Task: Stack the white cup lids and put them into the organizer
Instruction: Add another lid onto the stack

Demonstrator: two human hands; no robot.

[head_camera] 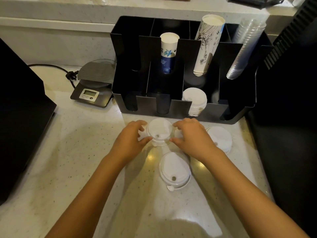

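A small stack of white cup lids [159,131] rests on the counter just in front of the black organizer [178,105]. My left hand [130,140] grips its left side and my right hand [192,136] grips its right side. Another white lid [174,169] lies alone on the counter nearer to me. A further pile of lids [220,138] sits to the right, partly behind my right hand. Inside the organizer, a front compartment holds a stack of white lids [194,100].
The organizer's rear slots hold a blue-and-white paper cup stack [169,52], a taller printed cup stack [208,43] and clear plastic cups [245,48]. A digital scale [93,85] stands left of it. Dark machines flank the counter at left [20,117] and right [288,117].
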